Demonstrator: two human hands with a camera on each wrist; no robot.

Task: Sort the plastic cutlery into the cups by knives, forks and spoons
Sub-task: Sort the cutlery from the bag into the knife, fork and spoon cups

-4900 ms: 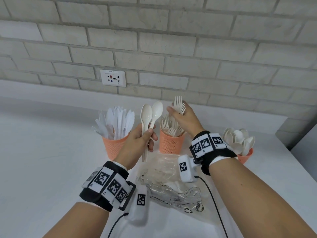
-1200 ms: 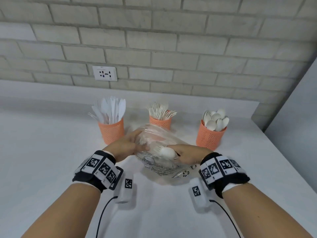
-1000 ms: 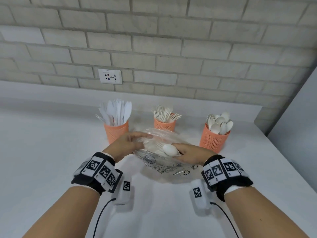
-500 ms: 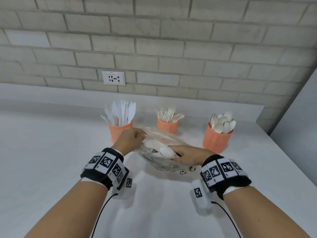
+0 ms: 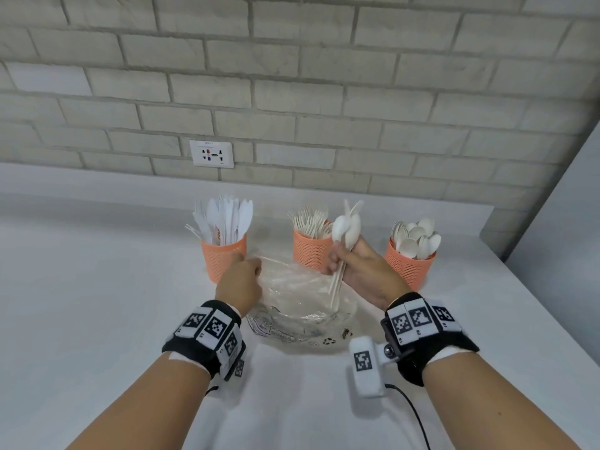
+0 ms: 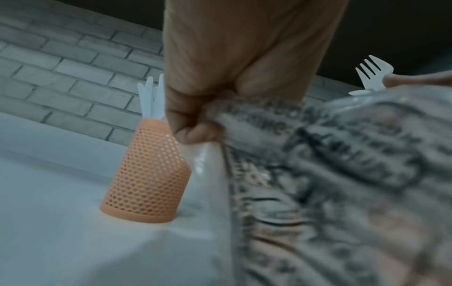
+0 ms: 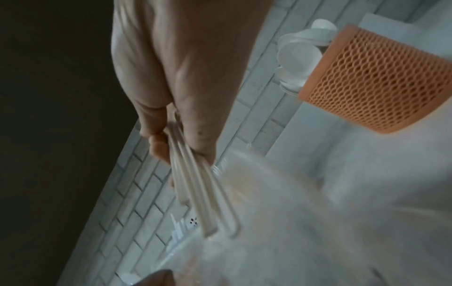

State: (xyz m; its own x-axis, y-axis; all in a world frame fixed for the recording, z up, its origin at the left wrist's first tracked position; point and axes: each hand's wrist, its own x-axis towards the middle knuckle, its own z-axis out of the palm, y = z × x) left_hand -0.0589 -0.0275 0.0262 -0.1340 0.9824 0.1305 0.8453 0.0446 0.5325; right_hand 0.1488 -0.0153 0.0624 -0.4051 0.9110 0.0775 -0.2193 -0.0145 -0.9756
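Note:
Three orange mesh cups stand in a row by the wall: the knife cup (image 5: pixel 222 258) at left, the fork cup (image 5: pixel 311 251) in the middle, the spoon cup (image 5: pixel 409 264) at right. A clear plastic bag (image 5: pixel 300 303) lies in front of them. My left hand (image 5: pixel 242 280) pinches the bag's edge (image 6: pixel 220 116) beside the knife cup (image 6: pixel 149 174). My right hand (image 5: pixel 355 264) grips a bundle of white cutlery (image 5: pixel 345 228) by the handles (image 7: pixel 195 183), raised above the bag in front of the fork cup; spoon bowls and a fork head (image 6: pixel 371 73) show.
The white table (image 5: pixel 97 319) ends at a brick wall with a socket (image 5: pixel 211 154). A grey panel (image 5: pixel 558 222) stands at the right. Cables (image 5: pixel 415 417) trail from the wrist cameras near me. The spoon cup (image 7: pixel 376 81) stands close to the right of my right hand.
My right hand has lifted a bundle of cutlery out of the bag and raised it upright. My left hand has stayed on the bag's edge.

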